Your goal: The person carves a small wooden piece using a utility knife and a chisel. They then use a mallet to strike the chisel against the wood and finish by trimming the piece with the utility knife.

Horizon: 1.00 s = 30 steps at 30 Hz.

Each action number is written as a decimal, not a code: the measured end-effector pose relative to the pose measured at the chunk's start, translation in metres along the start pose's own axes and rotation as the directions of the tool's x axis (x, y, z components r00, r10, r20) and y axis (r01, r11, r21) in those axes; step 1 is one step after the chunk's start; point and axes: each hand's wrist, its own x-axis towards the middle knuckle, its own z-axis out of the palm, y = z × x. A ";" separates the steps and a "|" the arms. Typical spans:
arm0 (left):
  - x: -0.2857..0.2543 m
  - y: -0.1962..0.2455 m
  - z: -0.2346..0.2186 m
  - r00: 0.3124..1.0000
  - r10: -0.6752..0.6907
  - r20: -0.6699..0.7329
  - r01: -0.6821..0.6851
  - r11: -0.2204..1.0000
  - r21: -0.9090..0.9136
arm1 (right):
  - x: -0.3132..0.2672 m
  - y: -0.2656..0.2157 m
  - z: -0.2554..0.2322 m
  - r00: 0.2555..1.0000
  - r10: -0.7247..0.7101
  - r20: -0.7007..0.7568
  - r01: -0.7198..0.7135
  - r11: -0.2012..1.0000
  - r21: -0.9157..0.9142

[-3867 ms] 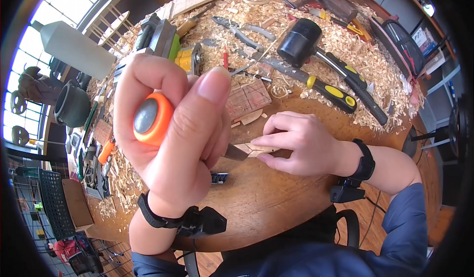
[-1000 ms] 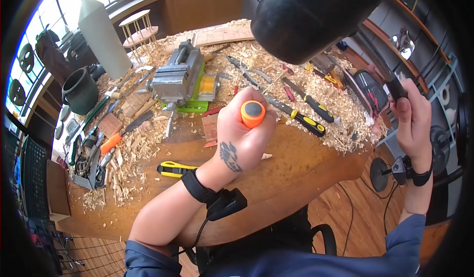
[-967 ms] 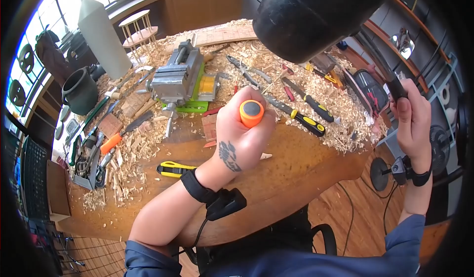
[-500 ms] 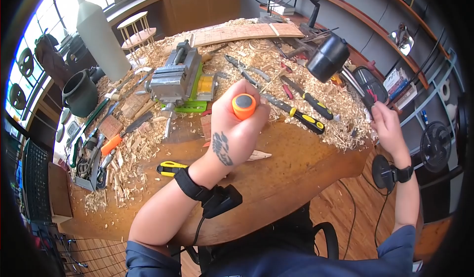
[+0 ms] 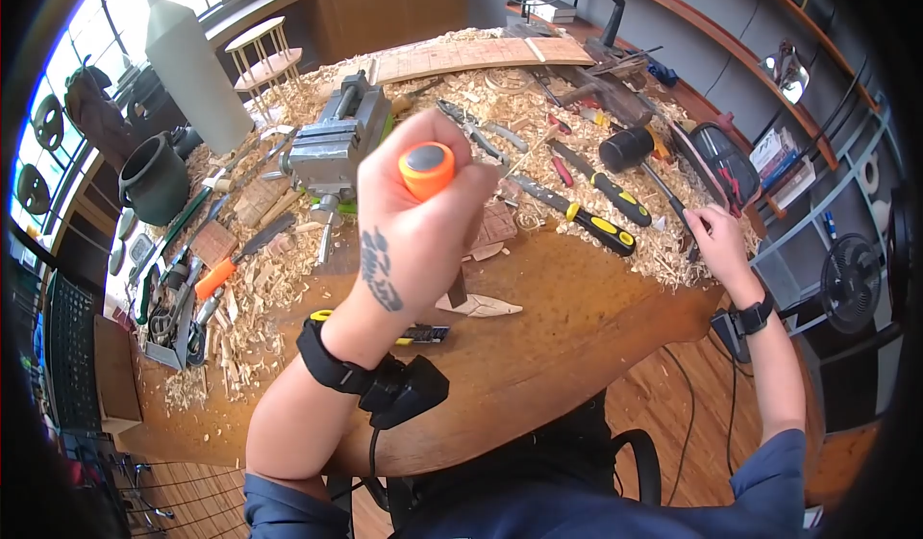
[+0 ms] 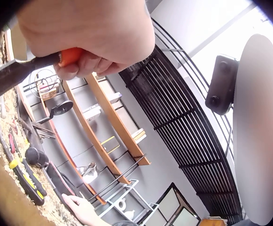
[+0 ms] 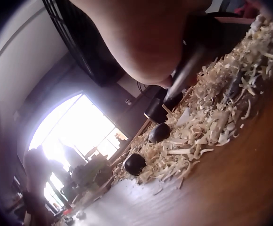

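Note:
My left hand (image 5: 413,217) is wrapped round the orange handle (image 5: 427,169) of a bladed tool held upright; its dark blade (image 5: 458,289) comes down beside a small pale wood piece (image 5: 488,306) on the table. In the left wrist view, the blade (image 6: 14,75) runs out from below the curled fingers. My right hand (image 5: 719,241) grips the handle of a black mallet (image 5: 625,150), whose head lies low over the wood shavings at the right. Whether the mallet's head touches them, I cannot tell.
A metal vise (image 5: 336,145) stands behind the left hand. Yellow-and-black-handled tools (image 5: 601,229) lie among shavings at the right. A cutter (image 5: 423,334) is partly under the left forearm. At the left stand a green pot (image 5: 157,185) and a tall pale bottle (image 5: 197,77).
The mallet has come down from high near the camera to the shavings, with my right hand lower. My left hand has moved left with its tool, uncovering more of the wood piece.

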 end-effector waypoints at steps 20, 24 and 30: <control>-0.029 0.044 -0.122 0.815 0.231 -0.531 0.210 0.737 0.643 | 0.007 -0.243 0.066 0.525 -0.838 0.148 0.611 0.492 0.620; -0.042 0.029 -0.175 0.755 -0.013 -0.656 0.327 0.874 0.358 | 0.014 -0.244 0.071 0.550 -0.814 0.186 0.431 0.468 0.771; -0.053 0.018 -0.229 0.701 0.000 -0.713 0.481 0.738 0.473 | 0.015 -0.238 0.083 0.673 -0.713 0.196 0.196 0.427 0.883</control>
